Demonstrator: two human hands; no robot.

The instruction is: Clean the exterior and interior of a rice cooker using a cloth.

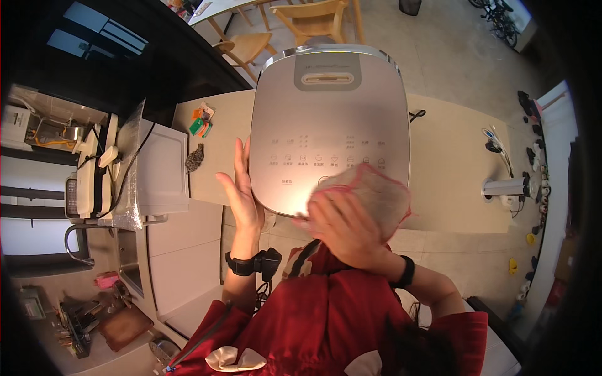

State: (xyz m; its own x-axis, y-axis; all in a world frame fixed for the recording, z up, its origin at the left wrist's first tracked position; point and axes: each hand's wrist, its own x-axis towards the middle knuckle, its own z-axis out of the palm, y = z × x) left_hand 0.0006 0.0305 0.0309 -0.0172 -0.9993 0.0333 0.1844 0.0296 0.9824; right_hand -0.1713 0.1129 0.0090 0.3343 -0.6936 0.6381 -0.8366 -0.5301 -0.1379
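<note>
A rice cooker [329, 113] with a flat, pale lid and printed control symbols stands on the pale table before me. My left hand [244, 197] rests against its left side near the front corner, with thumb and fingers apart. With my right hand [345, 225] I press a thin, pale cloth with a red edge [376, 199] onto the front right part of the lid. The fingers are slightly blurred and lie over the cloth, which covers some of the symbols.
On the table [451, 160] lie green and orange sponges [201, 126], a dark scouring pad [194, 158] and a black cable end [417, 114]. A white stand [505, 188] with cables is at the right. Wooden chairs [312, 21] stand beyond; a sink [129, 258] is at left.
</note>
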